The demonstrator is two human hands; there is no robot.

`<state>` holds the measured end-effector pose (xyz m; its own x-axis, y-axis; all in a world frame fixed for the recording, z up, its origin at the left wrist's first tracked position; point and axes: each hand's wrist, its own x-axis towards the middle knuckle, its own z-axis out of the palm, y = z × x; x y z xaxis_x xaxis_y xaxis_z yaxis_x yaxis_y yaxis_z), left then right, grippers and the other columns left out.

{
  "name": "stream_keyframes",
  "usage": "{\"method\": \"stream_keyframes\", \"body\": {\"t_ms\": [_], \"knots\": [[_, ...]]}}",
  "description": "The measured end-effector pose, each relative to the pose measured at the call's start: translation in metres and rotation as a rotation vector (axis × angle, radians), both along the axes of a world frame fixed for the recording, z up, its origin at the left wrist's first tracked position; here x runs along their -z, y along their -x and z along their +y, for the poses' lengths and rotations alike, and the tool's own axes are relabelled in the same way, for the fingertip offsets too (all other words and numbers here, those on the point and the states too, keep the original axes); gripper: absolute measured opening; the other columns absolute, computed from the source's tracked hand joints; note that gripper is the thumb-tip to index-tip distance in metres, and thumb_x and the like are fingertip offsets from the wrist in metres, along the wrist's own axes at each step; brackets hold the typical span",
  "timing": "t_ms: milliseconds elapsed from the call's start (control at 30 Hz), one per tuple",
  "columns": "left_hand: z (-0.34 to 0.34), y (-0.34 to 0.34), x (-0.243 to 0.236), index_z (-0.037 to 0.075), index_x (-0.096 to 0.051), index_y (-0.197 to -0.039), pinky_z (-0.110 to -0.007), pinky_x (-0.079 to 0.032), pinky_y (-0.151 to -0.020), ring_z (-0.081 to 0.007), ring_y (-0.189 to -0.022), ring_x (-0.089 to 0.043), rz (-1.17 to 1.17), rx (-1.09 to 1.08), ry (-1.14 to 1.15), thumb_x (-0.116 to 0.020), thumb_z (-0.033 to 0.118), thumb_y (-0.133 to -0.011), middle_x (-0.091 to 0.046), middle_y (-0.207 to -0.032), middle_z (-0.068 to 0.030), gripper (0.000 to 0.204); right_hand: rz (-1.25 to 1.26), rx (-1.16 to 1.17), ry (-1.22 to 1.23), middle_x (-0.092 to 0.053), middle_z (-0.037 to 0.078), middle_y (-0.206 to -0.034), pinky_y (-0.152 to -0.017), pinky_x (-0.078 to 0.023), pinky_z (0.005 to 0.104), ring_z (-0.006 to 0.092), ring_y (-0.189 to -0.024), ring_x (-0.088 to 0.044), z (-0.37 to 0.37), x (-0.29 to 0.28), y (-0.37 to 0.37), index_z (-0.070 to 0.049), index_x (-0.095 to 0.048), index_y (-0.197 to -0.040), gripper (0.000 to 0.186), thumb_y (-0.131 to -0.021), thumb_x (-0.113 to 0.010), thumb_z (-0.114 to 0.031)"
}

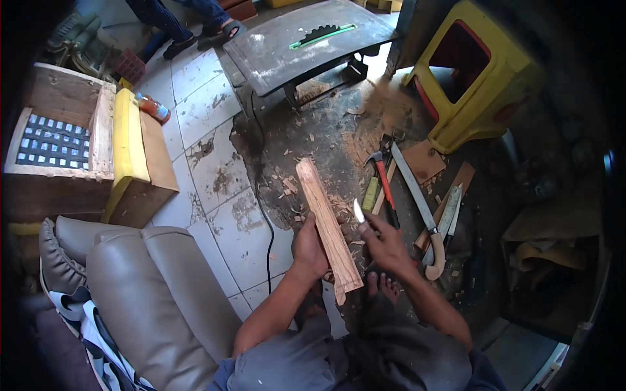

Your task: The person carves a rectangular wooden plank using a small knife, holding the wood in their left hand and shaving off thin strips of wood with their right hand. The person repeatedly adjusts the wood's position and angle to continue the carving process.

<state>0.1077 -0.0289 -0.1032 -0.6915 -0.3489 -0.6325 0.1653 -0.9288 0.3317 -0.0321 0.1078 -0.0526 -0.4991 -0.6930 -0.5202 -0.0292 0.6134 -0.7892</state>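
A long, roughly shaped piece of wood (329,234) slants across the middle, its narrower end pointing away from me. My left hand (308,247) is wrapped round its left side, near the lower half. To the right of the wood, my right hand (386,246) grips a small knife (358,210) whose short bright blade points up and away. A gap shows between the blade and the wood. The knife's handle is mostly hidden in my fingers. Pale wood shavings (287,186) lie on the floor around the far end of the piece.
Right of my hand lie a hammer (385,186), a long blade with a wooden handle (417,189) and more knives (450,215). Ahead stands a table saw (313,45) with its toothed blade exposed. A yellow stool (433,91) is at right; a cable (270,241) crosses the tiles. Another person's feet (222,32) show far left.
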Motion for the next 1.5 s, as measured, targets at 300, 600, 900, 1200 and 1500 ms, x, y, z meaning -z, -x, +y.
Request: {"method": "stream_keyframes", "body": {"t_ms": [300, 600, 900, 1200, 1500], "knots": [[0.004, -0.009, 0.016, 0.003, -0.038, -0.146, -0.049, -0.051, -0.102, -0.0318, -0.117, -0.061, -0.023, -0.184, 0.201, -0.042, 0.030, -0.107, -0.059, -0.132, -0.0214, 0.048, 0.113, -0.089, 0.056, -0.069, 0.026, -0.115, -0.091, -0.052, 0.0447, 0.0376, -0.104, -0.068, -0.016, 0.007, -0.006, 0.002, -0.061, -0.131, 0.057, -0.091, -0.071, -0.038], [-0.003, -0.015, 0.005, 0.005, -0.029, -0.154, -0.059, -0.034, -0.118, -0.0441, -0.139, -0.044, 0.252, -0.188, 0.148, -0.051, 0.049, -0.101, -0.044, -0.151, -0.0253, 0.073, 0.043, -0.205, 0.011, -0.071, 0.021, -0.100, -0.083, -0.053, 0.0436, 0.0328, -0.094, -0.070, -0.008, 0.034, 0.013, -0.001, -0.062, -0.120, 0.060, -0.080, -0.084, -0.041], [-0.123, -0.085, 0.001, -0.002, -0.051, -0.135, -0.068, -0.049, -0.100, -0.0438, -0.127, -0.059, 0.549, 0.592, -0.009, -0.042, 0.081, -0.092, -0.063, -0.130, -0.0244, 0.093, 0.156, -0.616, -0.022, -0.071, 0.017, -0.092, -0.077, -0.051, 0.0443, 0.0336, -0.088, -0.070, 0.009, -0.020, 0.108, -0.005, -0.068, -0.114, 0.051, -0.074, -0.087, -0.031], [-0.011, -0.027, 0.025, 0.000, -0.035, -0.148, -0.034, -0.058, -0.075, -0.0212, -0.088, -0.070, 0.162, 1.155, 0.337, -0.068, 0.028, -0.099, -0.068, -0.107, -0.0153, 0.065, 0.554, -0.707, 0.051, -0.070, 0.014, -0.091, -0.075, -0.051, 0.0444, 0.0314, -0.086, -0.069, -0.018, 0.012, 0.120, -0.005, -0.068, -0.110, 0.041, -0.078, -0.081, -0.028], [0.031, -0.065, 0.056, 0.007, -0.035, -0.143, -0.035, -0.055, -0.051, -0.0217, -0.061, -0.067, -0.225, 0.803, 0.278, -0.058, 0.033, -0.105, -0.064, -0.090, -0.0116, 0.052, -0.115, -0.088, 0.030, -0.063, 0.016, -0.088, -0.074, -0.049, 0.0405, 0.0215, -0.084, -0.063, 0.052, 0.080, -0.013, -0.001, -0.060, -0.118, 0.040, -0.100, -0.061, -0.036]]}}
